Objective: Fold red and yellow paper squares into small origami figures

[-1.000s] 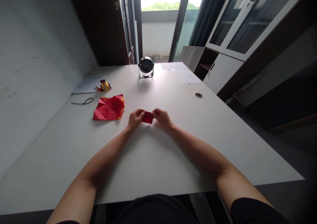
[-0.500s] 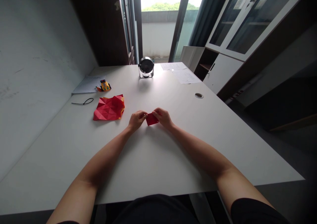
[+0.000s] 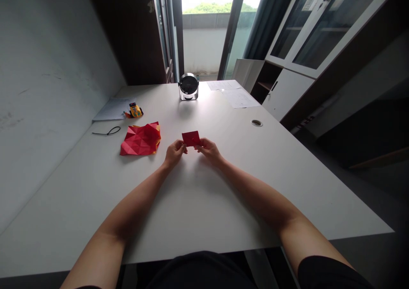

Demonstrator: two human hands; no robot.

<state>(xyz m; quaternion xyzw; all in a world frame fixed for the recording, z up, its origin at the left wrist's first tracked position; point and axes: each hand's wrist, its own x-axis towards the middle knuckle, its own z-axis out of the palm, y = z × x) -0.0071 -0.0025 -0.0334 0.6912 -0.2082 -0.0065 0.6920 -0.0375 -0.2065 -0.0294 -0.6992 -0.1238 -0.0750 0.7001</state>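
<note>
Between my two hands a small folded piece of red paper [image 3: 191, 138] is held up, its flat face toward me. My left hand [image 3: 175, 152] pinches its lower left corner between thumb and fingers. At the lower right corner my right hand [image 3: 208, 149] grips it the same way. To the left lies a larger sheet of creased red paper [image 3: 140, 140] with yellow showing along its right side. Neither hand touches that sheet.
The white table [image 3: 204, 212] carries a black cable tie [image 3: 108, 131], a yellow toy [image 3: 135, 110] and papers [image 3: 111, 109] at left. A round black fan-like device [image 3: 188, 86] stands at the back. More papers [image 3: 240, 97] and a cable hole [image 3: 256, 123] are at right.
The folded red paper has moved up and slightly left, away from me. My fingers have shifted from its upper edge to its lower corners. The creased sheet has stayed put.
</note>
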